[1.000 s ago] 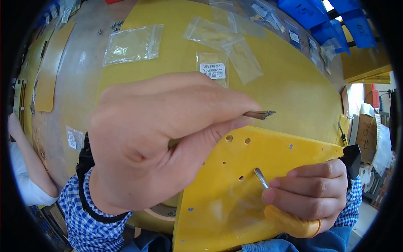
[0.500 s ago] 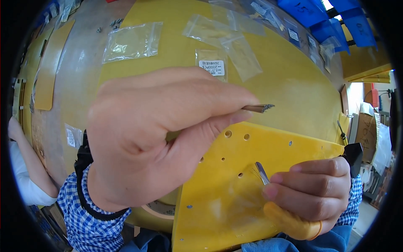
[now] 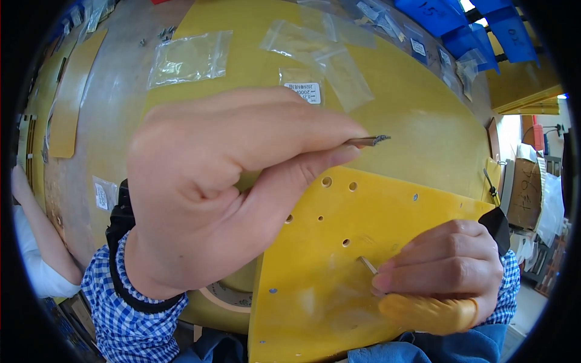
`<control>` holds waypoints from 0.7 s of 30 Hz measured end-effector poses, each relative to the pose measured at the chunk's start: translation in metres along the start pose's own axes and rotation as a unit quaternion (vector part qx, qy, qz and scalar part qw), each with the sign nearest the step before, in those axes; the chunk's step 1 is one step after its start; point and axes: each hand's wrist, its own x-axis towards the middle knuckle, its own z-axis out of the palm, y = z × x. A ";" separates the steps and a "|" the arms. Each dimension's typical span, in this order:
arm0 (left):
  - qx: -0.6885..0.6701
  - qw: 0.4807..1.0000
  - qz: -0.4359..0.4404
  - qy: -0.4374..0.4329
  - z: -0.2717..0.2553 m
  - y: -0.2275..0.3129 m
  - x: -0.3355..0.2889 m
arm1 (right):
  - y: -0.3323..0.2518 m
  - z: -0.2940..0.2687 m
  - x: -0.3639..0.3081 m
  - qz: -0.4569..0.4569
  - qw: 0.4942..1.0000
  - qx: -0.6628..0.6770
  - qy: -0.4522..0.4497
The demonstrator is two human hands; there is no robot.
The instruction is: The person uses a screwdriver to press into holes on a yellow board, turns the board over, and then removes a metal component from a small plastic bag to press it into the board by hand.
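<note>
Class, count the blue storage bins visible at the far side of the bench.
2: one blue bin at the top edge, another blue bin just right of it. More may lie beyond the picture's rim.

Workshop or small assembly bench, by the look of it: a wide yellow worktop (image 3: 423, 121) strewn with clear plastic zip bags of small parts (image 3: 187, 57), some labelled. Blue plastic storage bins (image 3: 460, 18) line the far edge, brown cardboard boxes (image 3: 523, 193) stand at the right, and a flat yellow drilled panel (image 3: 339, 284) lies in front.
</note>
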 end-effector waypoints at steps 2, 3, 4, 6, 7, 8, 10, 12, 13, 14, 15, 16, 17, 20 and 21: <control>-0.002 1.000 0.002 0.002 0.002 0.000 0.002 | -0.001 -0.004 0.002 -0.007 1.000 -0.016 -0.014; -0.002 1.000 0.002 0.003 0.002 0.000 0.002 | -0.003 -0.005 0.004 -0.035 0.998 -0.057 -0.015; -0.002 1.000 0.003 0.004 0.002 0.000 0.002 | -0.004 -0.006 0.005 -0.065 0.993 -0.098 -0.015; -0.008 1.000 -0.001 0.010 0.002 0.001 0.000 | -0.006 -0.004 0.004 -0.093 0.987 -0.122 -0.037; -0.009 1.000 -0.001 0.011 0.002 0.001 0.001 | -0.006 -0.003 0.002 -0.118 0.980 -0.147 -0.059; -0.010 1.000 0.000 0.006 0.003 0.001 0.002 | -0.005 -0.001 0.001 -0.118 0.980 -0.148 -0.059; -0.008 1.000 -0.001 0.001 0.002 0.001 0.002 | -0.003 0.002 -0.001 -0.125 0.975 -0.180 -0.023; 0.014 1.000 -0.004 -0.004 0.001 0.001 0.001 | 0.000 0.003 0.002 -0.131 0.975 -0.176 -0.026; 0.013 1.000 -0.002 -0.004 0.001 0.000 0.001 | -0.002 0.004 0.003 -0.113 0.976 -0.184 -0.022; 0.007 1.000 -0.002 -0.003 0.001 0.000 0.001 | -0.005 0.004 0.003 -0.095 0.977 -0.192 -0.018; 0.001 1.000 -0.002 -0.003 0.001 0.000 0.001 | -0.006 0.004 0.002 -0.094 0.976 -0.194 -0.019; 0.002 1.000 -0.002 -0.003 0.000 0.001 0.001 | -0.007 0.004 0.001 -0.120 0.971 -0.205 -0.014; 0.001 1.000 -0.006 -0.003 0.000 0.002 0.002 | -0.007 0.004 0.000 -0.146 0.965 -0.216 -0.010; -0.004 1.000 -0.001 -0.007 0.000 0.003 0.004 | -0.005 0.007 0.000 -0.151 0.956 -0.251 -0.002; -0.005 1.000 0.007 -0.011 0.001 0.003 0.006 | -0.008 0.004 0.002 -0.118 0.961 -0.248 -0.021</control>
